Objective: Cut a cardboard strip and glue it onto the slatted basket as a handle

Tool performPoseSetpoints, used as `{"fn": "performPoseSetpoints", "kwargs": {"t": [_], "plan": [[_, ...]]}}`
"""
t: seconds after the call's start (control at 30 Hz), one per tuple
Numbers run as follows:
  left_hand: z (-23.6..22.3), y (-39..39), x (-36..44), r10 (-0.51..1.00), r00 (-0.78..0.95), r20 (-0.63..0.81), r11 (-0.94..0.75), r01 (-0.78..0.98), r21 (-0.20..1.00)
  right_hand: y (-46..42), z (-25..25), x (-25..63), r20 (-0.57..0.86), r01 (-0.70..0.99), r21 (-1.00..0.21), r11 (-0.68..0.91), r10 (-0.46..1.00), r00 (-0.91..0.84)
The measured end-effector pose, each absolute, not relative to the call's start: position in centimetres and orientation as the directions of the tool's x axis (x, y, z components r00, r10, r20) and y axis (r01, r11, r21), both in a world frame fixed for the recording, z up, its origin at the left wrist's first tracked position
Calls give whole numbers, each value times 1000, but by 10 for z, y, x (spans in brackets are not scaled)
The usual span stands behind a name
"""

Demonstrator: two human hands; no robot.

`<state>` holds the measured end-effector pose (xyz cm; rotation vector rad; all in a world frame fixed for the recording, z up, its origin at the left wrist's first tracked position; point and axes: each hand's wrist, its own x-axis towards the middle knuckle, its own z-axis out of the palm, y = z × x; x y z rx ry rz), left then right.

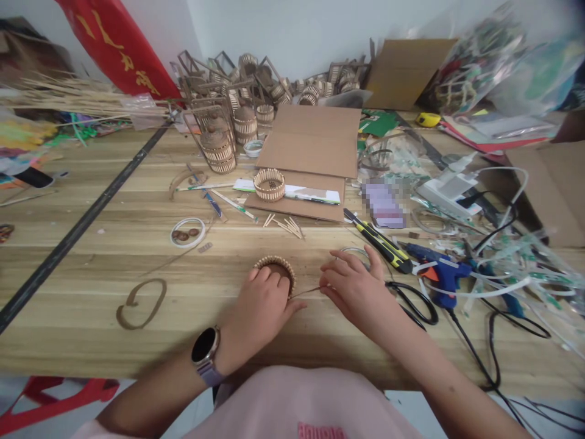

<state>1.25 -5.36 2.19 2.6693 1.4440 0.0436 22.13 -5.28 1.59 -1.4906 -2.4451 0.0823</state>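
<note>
My left hand [260,308], with a watch at its wrist, grips a small round stick basket [275,263] on the table in front of me. Its fingers curl over into the basket, and the hand hides the near side. From the basket's right side a thin brown strip [305,292] runs to my right hand [359,286], which pinches its free end between thumb and fingers. A second small basket [269,185] stands further back on cardboard. Loose short sticks [289,228] lie between the two.
A coiled brown strip [141,303] and a white ring [187,233] lie to the left. On the right are a utility knife [379,239], a blue glue gun [441,271], cables and a power strip [450,189]. Finished baskets [217,146] and cardboard [315,137] stand behind.
</note>
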Motion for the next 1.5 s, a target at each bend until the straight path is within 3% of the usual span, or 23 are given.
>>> {"fn": "performPoseSetpoints", "kwargs": {"t": [0.27,0.97,1.27,1.5], "plan": [[14,-49,22,844,532,-67,-524,845,106,-32,22,215,119,865,-161,474,880,-460],[10,-52,25,865,500,24,-498,853,156,2,18,185,91,817,26,576,813,-576],[3,-51,26,855,511,86,-517,853,76,5,20,184,53,818,-3,575,817,-574],[1,-43,5,711,703,19,-701,707,90,-11,22,198,64,796,-86,599,801,-595]]}}
